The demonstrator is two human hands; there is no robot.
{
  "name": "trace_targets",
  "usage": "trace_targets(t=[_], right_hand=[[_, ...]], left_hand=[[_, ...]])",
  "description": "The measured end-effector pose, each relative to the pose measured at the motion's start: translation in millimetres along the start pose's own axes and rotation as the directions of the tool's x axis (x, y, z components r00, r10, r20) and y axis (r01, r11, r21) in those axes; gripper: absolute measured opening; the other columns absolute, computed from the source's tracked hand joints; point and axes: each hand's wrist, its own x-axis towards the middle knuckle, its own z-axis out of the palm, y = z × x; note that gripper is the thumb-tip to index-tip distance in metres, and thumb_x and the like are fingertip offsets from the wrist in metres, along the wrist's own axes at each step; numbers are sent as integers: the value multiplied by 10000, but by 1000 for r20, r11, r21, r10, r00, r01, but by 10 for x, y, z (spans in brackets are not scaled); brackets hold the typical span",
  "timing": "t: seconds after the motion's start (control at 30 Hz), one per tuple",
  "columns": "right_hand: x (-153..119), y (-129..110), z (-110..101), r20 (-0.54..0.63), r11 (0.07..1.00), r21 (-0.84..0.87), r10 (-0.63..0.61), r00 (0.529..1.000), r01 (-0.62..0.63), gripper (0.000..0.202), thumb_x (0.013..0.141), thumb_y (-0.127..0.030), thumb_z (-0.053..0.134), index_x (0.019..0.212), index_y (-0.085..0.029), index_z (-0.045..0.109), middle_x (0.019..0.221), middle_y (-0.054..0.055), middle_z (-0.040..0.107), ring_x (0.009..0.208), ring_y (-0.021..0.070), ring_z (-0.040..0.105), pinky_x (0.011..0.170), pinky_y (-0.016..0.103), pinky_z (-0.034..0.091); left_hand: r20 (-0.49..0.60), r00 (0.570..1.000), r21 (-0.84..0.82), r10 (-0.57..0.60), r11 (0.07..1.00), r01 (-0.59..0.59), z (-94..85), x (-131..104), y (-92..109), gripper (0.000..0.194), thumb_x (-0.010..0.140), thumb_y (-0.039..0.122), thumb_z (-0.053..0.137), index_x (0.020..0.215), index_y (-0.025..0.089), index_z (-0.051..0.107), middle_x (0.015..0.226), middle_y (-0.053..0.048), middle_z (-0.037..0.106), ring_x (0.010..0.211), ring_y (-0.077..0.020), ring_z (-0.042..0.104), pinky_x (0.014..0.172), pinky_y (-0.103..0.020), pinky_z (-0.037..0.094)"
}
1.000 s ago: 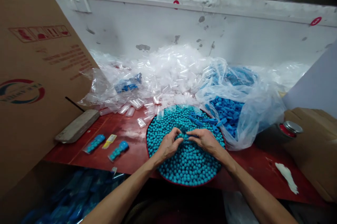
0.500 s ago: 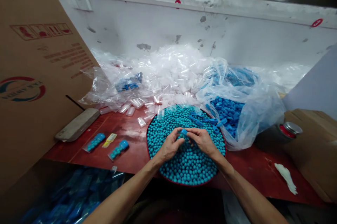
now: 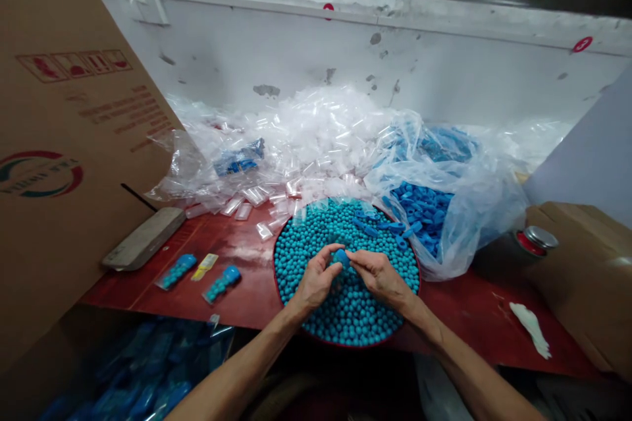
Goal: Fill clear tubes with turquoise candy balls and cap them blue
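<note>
Over a round red-rimmed tub [image 3: 420,276] full of turquoise balls [image 3: 345,322], both hands meet around a small blue cap [image 3: 342,257]. My left hand [image 3: 316,279] is closed, with thumb and index finger on the cap's left side. My right hand [image 3: 378,273] pinches its right side with the fingertips. Whatever sits below the cap is mostly hidden by the fingers. Loose blue caps [image 3: 366,228] lie on the balls behind the hands. Two clear containers with blue caps, one farther left [image 3: 176,271] and one nearer the tub [image 3: 222,284], lie on the red table [image 3: 247,312].
A heap of clear plastic tubes [image 3: 320,138] fills the back. To its right, an open plastic bag [image 3: 461,230] holds blue caps. A grey block [image 3: 145,240] and yellow label [image 3: 204,266] lie left, beside a tall carton [image 3: 64,118]. A metal-lidded jar [image 3: 540,237] and white glove-like item [image 3: 530,329] are right.
The blue cap between my hands has tilted and dropped slightly, and my fingers have shifted around it. The whole view has moved a little; the things on the table stay put.
</note>
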Motion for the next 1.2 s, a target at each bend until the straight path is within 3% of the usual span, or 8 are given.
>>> trace_targets(t=[0.17,0.33,0.53,0.63,0.77,0.9,1.03,1.2], right_hand=[[-3,27,-98,112,991,116,48,993,-62,195,823,-243,450,812,-172,631,604,-20,499,572,97,453,564,212,367],[-29,-2,40,19,894,372,260,965,-248,316,780,-253,477,1089,-203,520,833,13,562,673,119,520,615,253,451],[10,31,-64,60,690,620,433,900,-373,366,711,-284,557,1060,-179,523,716,-18,547,577,114,545,544,277,489],[43,-20,-103,12,811,469,391,920,-350,265,754,-283,522,985,-165,577,670,-6,580,615,134,564,622,299,487],[19,-176,-50,-46,988,79,136,990,-132,339,809,-284,455,1127,-175,498,1051,88,559,982,195,519,842,346,430],[-51,-256,78,46,974,-218,66,997,-55,771,677,-311,609,1313,-151,205,1176,154,434,1014,264,494,764,393,476],[-60,-221,218,-17,936,-345,64,998,-66,738,654,-264,571,1280,-126,206,1048,144,476,893,260,545,663,387,502],[-20,-201,288,-119,960,-278,-25,993,-9,693,588,-265,579,1196,-136,272,1003,120,483,905,254,539,699,380,496]], left_hand=[[74,997,-17,-11,1000,12,58,-3,26,293,745,279,497,1018,195,434,620,57,470,386,-42,424,356,-154,340],[-61,998,-58,-19,998,15,61,55,58,333,744,295,491,1049,203,392,606,61,477,391,-58,458,358,-158,347],[129,987,12,-94,996,94,-104,-19,133,325,764,308,485,1058,209,386,705,38,500,400,-47,458,364,-160,354],[121,991,54,-59,997,52,-75,-69,161,357,776,288,481,1113,229,383,790,19,507,456,-36,434,394,-151,350],[14,1000,49,19,999,-19,35,-55,182,470,788,274,462,1233,246,315,824,4,518,513,-55,428,453,-171,367],[-34,999,-34,42,999,-43,88,-30,212,420,751,252,501,1158,195,413,957,-29,544,763,-121,505,657,-216,407],[9,1000,-95,-6,995,7,98,-57,247,322,731,262,535,1031,181,451,796,15,546,695,-101,488,653,-212,385],[-36,999,-229,-38,973,29,156,-70,254,283,711,315,564,922,183,429,696,38,522,610,-80,470,590,-192,361]])
